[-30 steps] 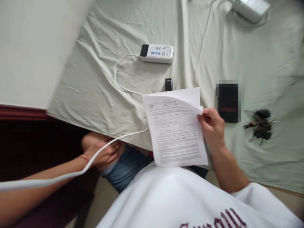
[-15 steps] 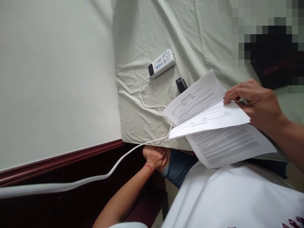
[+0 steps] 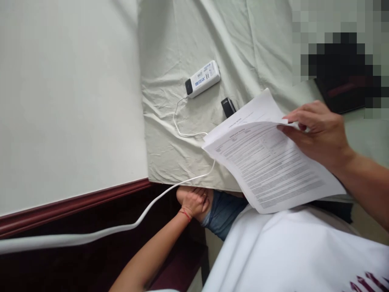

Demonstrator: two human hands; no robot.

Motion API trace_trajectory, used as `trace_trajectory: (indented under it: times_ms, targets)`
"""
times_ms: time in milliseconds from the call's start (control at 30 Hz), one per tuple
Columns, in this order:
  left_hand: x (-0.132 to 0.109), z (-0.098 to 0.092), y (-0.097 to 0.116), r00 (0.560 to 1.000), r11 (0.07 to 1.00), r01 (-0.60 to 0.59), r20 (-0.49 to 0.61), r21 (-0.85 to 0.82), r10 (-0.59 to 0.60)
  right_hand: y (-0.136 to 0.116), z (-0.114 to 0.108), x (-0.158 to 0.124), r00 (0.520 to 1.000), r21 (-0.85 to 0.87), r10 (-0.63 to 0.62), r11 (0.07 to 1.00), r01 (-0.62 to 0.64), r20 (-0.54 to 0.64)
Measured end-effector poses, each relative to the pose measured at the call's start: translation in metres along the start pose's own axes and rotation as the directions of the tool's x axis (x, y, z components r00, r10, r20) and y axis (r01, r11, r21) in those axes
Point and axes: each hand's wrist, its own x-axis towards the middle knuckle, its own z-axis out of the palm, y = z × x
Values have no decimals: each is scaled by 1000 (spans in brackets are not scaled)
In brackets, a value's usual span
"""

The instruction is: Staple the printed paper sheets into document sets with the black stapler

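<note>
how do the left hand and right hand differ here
The right hand pinches printed sheets; the left hand rests on a bare knee. A red string circles the left hand's wrist, but none shows at the right hand's. The left hand is past the edge of the cloth; the right hand appears over it. Both are ungloved.

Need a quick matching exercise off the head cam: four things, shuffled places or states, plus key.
Things:
1. Left hand
2. Right hand
3. White power bank
4. Small black gadget

Places or states:
A. Joined to a white cable
B. Resting on a bare knee
C. Lying on the cloth, by the top edge of the printed papers
D. Pinching the papers between thumb and fingers

Pairs: 1-B, 2-D, 3-A, 4-C
</note>
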Motion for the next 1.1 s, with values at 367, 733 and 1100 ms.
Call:
trace_trajectory:
  times_ms: [367, 733, 1100]
  targets:
    - [1, 0, 1, 1000, 1000, 10, -29, -17, -11, -12, -5, 0, 981, 18, 187, 982, -189, 58]
    - [0, 0, 0, 998, 999, 18, 57, 28, -19, -14, -9, 4, 989, 120, 137, 982, -143, 56]
    - [2, -1, 3, 1000, 999, 27, 10, -21, -27, -11, -5, 0, 989, 129, 83, 987, -99, 124]
